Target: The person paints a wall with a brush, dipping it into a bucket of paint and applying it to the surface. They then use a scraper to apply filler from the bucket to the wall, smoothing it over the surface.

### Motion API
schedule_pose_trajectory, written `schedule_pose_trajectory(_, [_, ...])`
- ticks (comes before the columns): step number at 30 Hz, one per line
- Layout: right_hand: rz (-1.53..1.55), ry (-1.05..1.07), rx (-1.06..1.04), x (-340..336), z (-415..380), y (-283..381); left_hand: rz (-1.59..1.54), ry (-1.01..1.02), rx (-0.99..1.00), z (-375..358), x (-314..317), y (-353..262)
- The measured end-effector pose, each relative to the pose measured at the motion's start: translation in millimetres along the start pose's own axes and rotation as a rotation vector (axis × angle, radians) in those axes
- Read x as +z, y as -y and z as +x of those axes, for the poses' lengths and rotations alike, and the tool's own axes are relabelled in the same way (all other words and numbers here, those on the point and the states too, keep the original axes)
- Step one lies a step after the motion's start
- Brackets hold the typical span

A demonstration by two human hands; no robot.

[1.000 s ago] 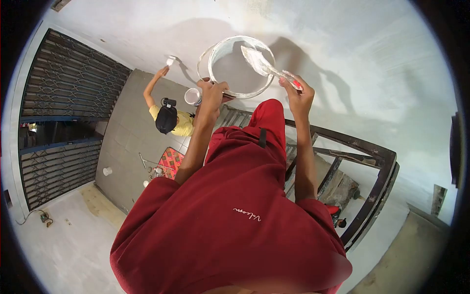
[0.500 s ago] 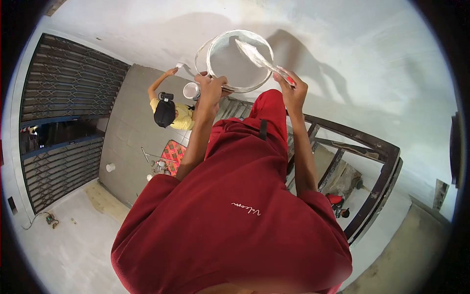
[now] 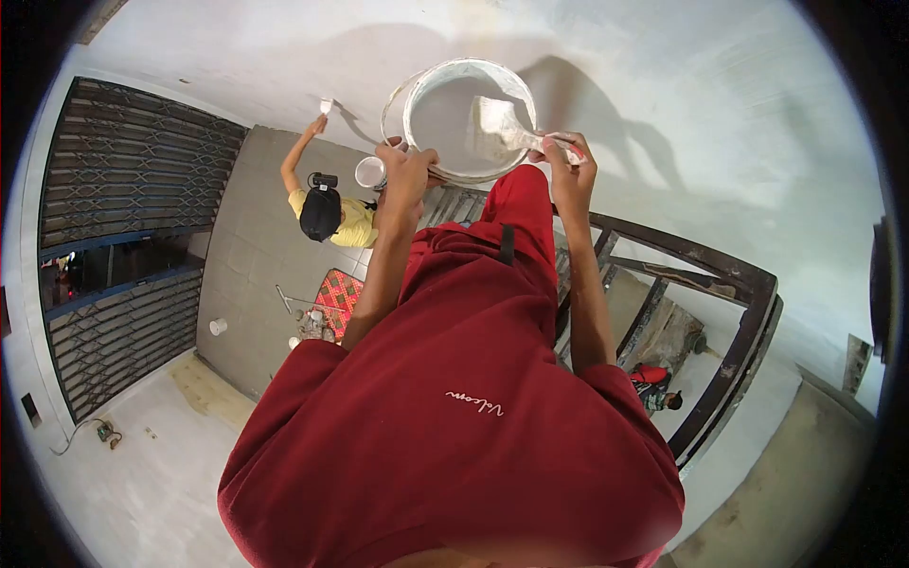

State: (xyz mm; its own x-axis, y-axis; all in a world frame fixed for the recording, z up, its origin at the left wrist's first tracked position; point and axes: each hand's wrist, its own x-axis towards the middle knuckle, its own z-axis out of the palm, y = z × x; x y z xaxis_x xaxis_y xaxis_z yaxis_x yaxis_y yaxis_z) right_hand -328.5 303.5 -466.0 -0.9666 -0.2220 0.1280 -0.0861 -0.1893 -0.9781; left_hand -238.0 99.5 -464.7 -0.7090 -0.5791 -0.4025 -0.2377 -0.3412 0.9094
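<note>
Turned since half a second ago, the flat, white-caked paintbrush (image 3: 504, 133) now shows its broad face instead of nearly its edge, and its bristles sit lower over the mouth of the round, white-smeared bucket (image 3: 473, 176).

Nearest, well below the bucket, spreads the wearer's dark red cloth top (image 3: 445, 407) with white script lettering; bright red trousers (image 3: 523, 204) show between it and the bucket. At the bucket's lower right, the right hand (image 3: 572, 172) has its thumb and fingers closed around the brush's red-marked handle. At the bucket's lower left, the left hand (image 3: 407, 178) is curled over the rim, gripping it. Greyish white fills the bucket's inside; whether that is paint or bare wall I cannot tell.

Farther off, a dark, scuffed railing frame (image 3: 672, 246) runs below and right of the bucket. Left of the bucket and lower down, a co-worker in a yellow shirt (image 3: 355, 225) and black cap (image 3: 320, 216) holds a small white brush (image 3: 326, 106) near the pale wall (image 3: 237, 47). A small white pail (image 3: 370, 171) stands just left of the bucket. Far left of it is a dark metal lattice gate (image 3: 142, 142).
</note>
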Motion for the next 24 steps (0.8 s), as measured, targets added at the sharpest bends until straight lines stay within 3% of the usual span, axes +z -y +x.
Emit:
schedule_pose_trajectory(8, [-0.045,0.107,0.152,-6.6,-0.5,16.4,-0.067,0.001,-0.031,0.5,-2.9,9.7])
schedule_pose_trajectory(14, [-0.222,0.172,0.050,-9.8,-3.4,5.9,-0.025,-0.027,-0.013,-3.5,-1.9,9.8])
schedule_pose_trajectory(21, [-0.289,0.141,-0.410,4.6,-22.6,-0.1,-0.095,0.046,-0.083,14.1,-15.8,25.7])
schedule_pose_trajectory(24, [-0.352,0.096,-0.422,12.3,-29.6,7.4,-0.073,0.061,-0.064,4.3,-8.8,8.2])
